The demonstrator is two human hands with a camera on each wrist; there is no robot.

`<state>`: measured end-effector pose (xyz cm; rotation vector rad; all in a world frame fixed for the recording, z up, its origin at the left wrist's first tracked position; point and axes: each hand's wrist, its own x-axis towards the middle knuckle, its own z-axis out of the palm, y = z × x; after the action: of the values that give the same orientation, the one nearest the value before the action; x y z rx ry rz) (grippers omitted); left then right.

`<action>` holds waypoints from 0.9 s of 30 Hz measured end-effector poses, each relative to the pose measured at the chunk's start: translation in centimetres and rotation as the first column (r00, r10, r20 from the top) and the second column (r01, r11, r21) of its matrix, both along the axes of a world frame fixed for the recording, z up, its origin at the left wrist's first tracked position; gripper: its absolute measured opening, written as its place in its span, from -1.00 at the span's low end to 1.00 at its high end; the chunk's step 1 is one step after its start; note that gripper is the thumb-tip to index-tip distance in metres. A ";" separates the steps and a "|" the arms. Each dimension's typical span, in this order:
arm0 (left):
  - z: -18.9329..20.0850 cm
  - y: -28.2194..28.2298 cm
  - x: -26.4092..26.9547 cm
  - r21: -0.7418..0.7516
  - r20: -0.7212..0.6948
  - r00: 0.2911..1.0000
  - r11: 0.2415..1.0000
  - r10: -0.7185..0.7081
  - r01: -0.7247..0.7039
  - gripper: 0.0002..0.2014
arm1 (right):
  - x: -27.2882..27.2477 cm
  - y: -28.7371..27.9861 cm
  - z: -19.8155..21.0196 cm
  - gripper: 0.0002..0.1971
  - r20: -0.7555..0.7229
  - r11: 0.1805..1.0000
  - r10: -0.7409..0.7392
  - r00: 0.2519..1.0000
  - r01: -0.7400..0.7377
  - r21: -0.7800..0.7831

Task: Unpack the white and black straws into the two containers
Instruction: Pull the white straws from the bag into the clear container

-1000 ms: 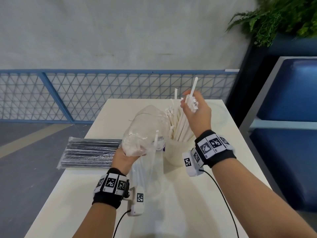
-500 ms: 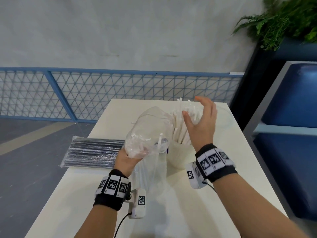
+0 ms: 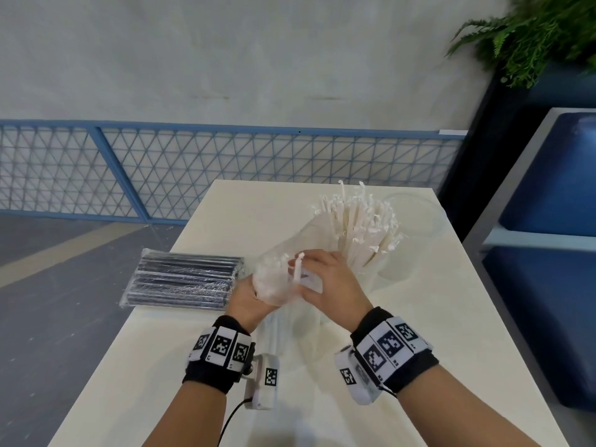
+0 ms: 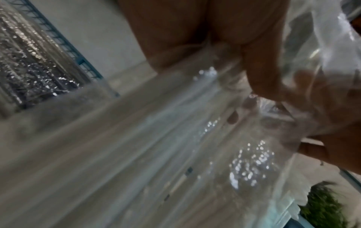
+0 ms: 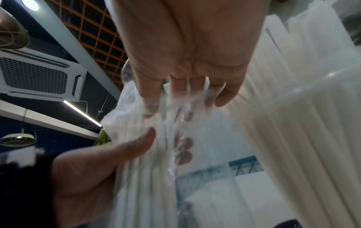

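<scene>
Nearest, both wrists wear black bands with square markers. The left hand (image 3: 246, 300) grips the clear bag (image 3: 277, 279) from below, its fingers (image 4: 261, 77) curled round the gathered plastic. The right hand (image 3: 329, 285) comes in from the other side, its fingers (image 5: 220, 95) bent onto the bag's top where a few white straws (image 3: 296, 267) stick out; the thumb and forefinger seem to pinch at one, though blur and plastic keep this uncertain. The bag is held just above the counter (image 3: 435, 317), its loose end trailing down toward the wrists.

To the left lies the sealed pack of black straws (image 3: 185, 279), flat on the counter near the edge. Just beyond the hands stands a container (image 3: 390, 269) full of upright white straws. Behind it, near the far right corner, a second clear container (image 3: 416, 214) shows faintly.
</scene>
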<state>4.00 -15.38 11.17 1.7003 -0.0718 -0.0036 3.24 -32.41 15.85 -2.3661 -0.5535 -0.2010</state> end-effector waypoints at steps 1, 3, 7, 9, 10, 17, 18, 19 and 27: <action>0.1 -0.1 -0.1 0.039 -0.002 0.999 0.999 -0.033 0.033 -0.38 | -0.3 0.4 -0.3 -0.57 0.004 0.999 0.035 0.999 -0.035 -0.026; 0.4 -0.4 0.0 0.154 0.013 0.992 0.981 -0.123 0.120 -0.16 | -0.9 1.2 -0.4 -0.47 -0.090 0.999 0.047 0.995 -0.049 -0.018; 1.2 -1.6 -0.2 0.462 -0.028 0.958 0.846 -0.284 0.265 -0.01 | -1.7 2.6 -0.1 -0.64 -0.241 0.928 0.022 0.970 0.069 0.365; 1.5 -2.4 -0.7 0.482 -0.070 0.942 0.816 -0.328 0.320 -0.06 | -1.9 3.3 -0.5 -0.65 -0.309 0.867 -0.058 0.949 0.201 0.455; 1.5 -2.6 -0.8 0.454 -0.070 0.939 0.827 -0.336 0.330 -0.07 | -1.8 3.6 -1.1 -0.69 -0.345 0.846 -0.096 0.934 0.259 0.465; 2.1 -3.2 -2.2 0.265 -0.065 0.982 0.946 -0.177 0.188 -0.30 | -1.3 3.4 -1.8 -0.80 -0.339 0.610 -0.085 0.937 0.318 0.726; 2.1 -3.2 -2.1 0.226 -0.055 0.987 0.961 -0.154 0.162 -0.31 | -1.2 3.3 -1.3 -0.85 -0.330 0.595 -0.068 0.942 0.304 0.744; 2.3 -3.3 -2.1 0.193 -0.055 0.990 0.972 -0.127 0.135 -0.38 | -1.1 3.2 -0.8 -0.88 -0.321 0.592 -0.062 0.945 0.294 0.750; 2.0 -3.2 -2.2 0.081 -0.091 0.992 0.992 -0.087 0.095 -0.56 | -0.9 1.5 3.1 -0.85 -0.252 0.451 -0.166 0.953 0.301 0.840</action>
<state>1.77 -18.57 13.16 1.7787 -0.0850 -0.1512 2.35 -30.88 18.92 -1.3820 0.0134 -0.3489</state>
